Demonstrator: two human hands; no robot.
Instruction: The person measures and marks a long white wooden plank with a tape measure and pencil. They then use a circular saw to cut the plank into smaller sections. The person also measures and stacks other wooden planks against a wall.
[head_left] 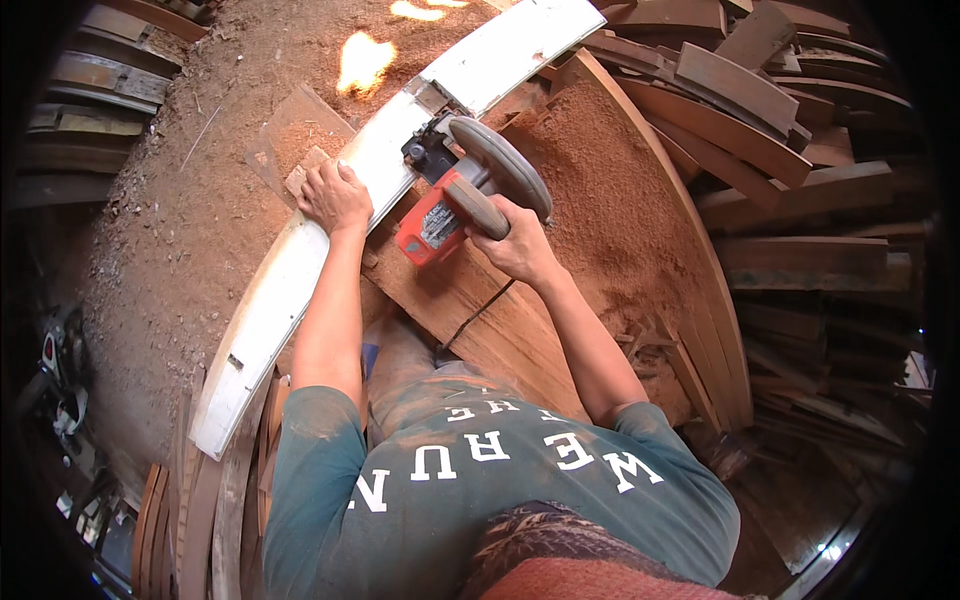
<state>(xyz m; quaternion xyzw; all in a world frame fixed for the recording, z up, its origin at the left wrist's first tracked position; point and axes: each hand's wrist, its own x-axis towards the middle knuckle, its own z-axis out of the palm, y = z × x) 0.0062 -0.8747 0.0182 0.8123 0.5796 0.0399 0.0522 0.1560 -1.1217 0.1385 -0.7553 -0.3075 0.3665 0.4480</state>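
A long white board (254,352) runs diagonally across the view, from lower left to upper right. My left hand (336,197) presses on it with bent fingers over its left edge, beside a small light wood piece (298,176). My right hand (505,240) grips the handle of a red and grey circular saw (427,233), whose front sits at the board's right edge. Whether the blade is in the wood I cannot see. A black cord (478,313) trails from the saw over a brown plank (530,355) below it.
Curved wooden boards (740,140) are piled along the right, and more planks (110,80) lie at the upper left. Sawdust (600,190) covers much of the work area and ground. A thin panel (280,130) lies left of the board. A partly seen motorbike (62,360) is at the far left.
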